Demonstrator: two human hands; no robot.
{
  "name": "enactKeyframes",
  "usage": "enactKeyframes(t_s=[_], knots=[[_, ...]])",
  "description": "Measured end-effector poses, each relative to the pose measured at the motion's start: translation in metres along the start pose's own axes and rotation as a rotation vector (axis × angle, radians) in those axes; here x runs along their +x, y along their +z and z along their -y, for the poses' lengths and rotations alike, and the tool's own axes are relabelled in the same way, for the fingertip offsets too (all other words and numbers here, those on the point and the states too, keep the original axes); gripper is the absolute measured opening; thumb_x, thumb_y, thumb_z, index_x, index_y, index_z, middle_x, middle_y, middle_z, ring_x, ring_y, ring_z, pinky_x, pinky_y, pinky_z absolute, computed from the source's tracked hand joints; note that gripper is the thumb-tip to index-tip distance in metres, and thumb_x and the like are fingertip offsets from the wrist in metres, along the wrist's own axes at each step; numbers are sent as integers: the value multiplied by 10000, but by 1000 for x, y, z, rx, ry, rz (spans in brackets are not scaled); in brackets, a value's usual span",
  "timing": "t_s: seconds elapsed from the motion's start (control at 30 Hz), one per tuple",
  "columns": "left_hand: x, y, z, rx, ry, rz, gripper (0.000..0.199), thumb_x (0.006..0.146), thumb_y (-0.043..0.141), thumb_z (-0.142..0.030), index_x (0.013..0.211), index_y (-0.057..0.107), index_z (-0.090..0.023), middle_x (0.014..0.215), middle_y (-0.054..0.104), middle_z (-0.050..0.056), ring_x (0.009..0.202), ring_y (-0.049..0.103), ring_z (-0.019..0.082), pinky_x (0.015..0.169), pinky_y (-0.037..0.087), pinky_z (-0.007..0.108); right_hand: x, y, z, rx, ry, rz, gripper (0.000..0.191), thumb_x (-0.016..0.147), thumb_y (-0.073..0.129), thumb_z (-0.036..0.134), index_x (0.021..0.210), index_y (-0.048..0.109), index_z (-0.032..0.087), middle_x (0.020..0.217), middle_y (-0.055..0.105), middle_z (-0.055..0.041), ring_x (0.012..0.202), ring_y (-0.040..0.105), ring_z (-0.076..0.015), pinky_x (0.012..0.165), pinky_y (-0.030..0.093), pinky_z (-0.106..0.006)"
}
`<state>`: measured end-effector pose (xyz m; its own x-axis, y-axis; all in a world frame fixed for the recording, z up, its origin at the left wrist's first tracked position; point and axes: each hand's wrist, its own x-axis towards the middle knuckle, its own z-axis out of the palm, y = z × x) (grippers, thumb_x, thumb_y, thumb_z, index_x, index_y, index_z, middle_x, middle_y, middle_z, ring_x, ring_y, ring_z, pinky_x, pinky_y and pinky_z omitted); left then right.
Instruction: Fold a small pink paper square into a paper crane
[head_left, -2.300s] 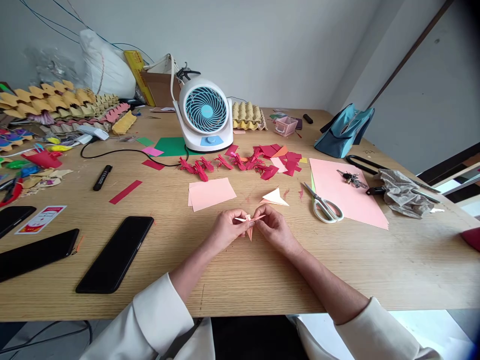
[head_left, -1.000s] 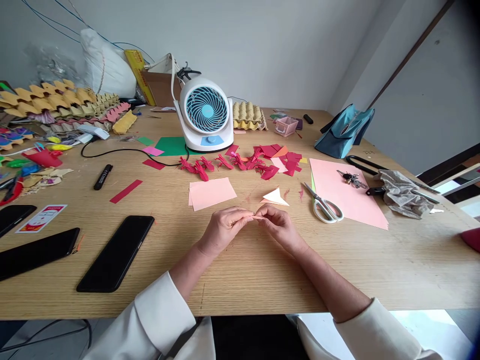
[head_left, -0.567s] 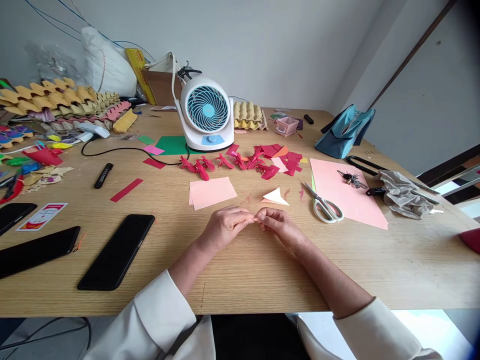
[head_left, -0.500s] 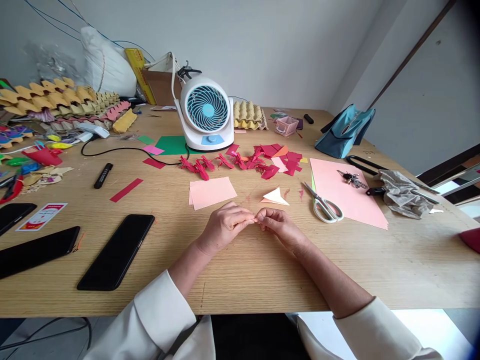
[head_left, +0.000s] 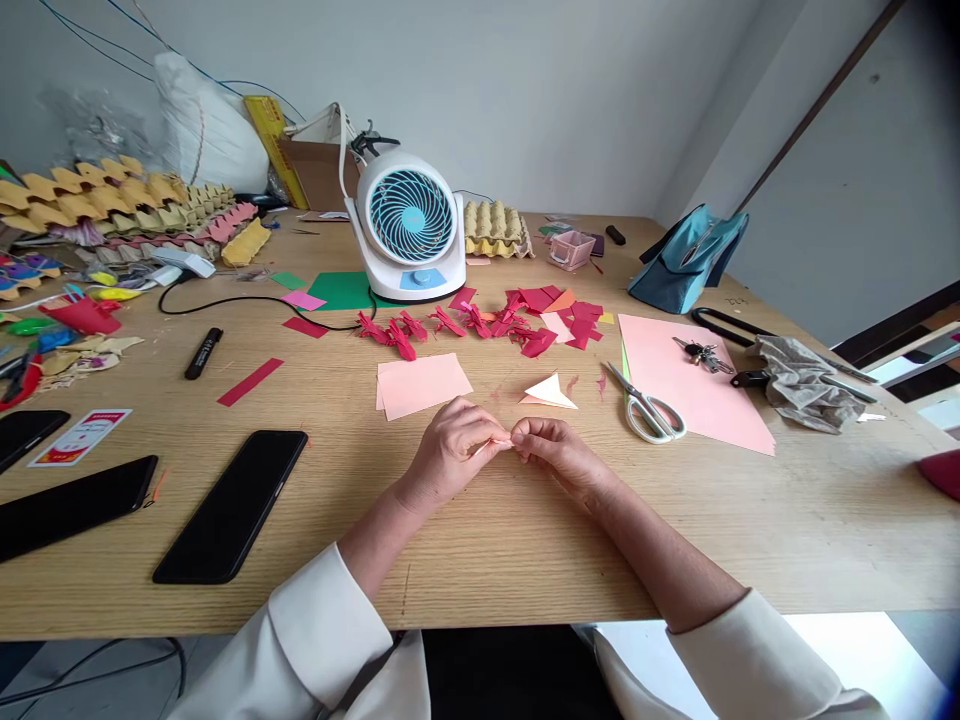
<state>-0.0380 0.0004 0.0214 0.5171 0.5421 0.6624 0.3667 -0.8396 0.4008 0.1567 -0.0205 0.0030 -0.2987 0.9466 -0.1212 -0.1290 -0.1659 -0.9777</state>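
Observation:
Above the table's front half, my left hand [head_left: 452,452] and my right hand [head_left: 557,453] meet at the fingertips. Both pinch a small piece of pale pink paper [head_left: 495,444], mostly hidden by the fingers. Just beyond my right hand lies a folded pale paper piece [head_left: 550,391] with pointed ends. Flat pink paper rectangles [head_left: 424,384] rest beyond my left hand. To the right, scissors [head_left: 651,408] with white handles lie partly on large pink sheets [head_left: 697,400]. Farther back is a row of red folded paper shapes [head_left: 450,322].
A white fan [head_left: 414,230] stands at the back. A black phone [head_left: 232,505] lies left of my arms, near a black marker [head_left: 204,353] and a red paper strip [head_left: 250,382]. Keys [head_left: 703,355] sit on the pink sheets, beside a crumpled grey cloth [head_left: 806,383]. Egg trays [head_left: 112,205] are stacked back left.
My left fingers have shifted slightly around the pink paper, and a pale edge of it now shows under them. My right hand stays almost in place.

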Motion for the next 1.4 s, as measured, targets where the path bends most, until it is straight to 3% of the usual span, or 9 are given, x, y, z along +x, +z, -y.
enactKeyframes(t_s=[0.3,0.7,1.4], knots=[[1,-1,-2,75,-7,-8,127,908,638,-222,820,725,-193,685,605,22,719,529,159,678,429,283,-1,1,2,172,95,44,344,662,841,459,672,635,183,635,531,34,593,439,-101,601,335,-246],[0,1,-3,-47,6,8,92,898,654,-205,823,707,-198,773,698,20,747,550,150,721,439,289,-5,2,9,171,111,125,356,676,819,470,646,628,171,610,550,20,573,428,-95,589,318,-245],[-5,8,-2,-4,-78,-31,135,874,677,-209,743,650,-193,720,671,11,755,555,168,730,434,317,2,-10,0,-67,36,43,371,690,811,509,719,660,172,590,567,34,561,469,-97,600,352,-247]])
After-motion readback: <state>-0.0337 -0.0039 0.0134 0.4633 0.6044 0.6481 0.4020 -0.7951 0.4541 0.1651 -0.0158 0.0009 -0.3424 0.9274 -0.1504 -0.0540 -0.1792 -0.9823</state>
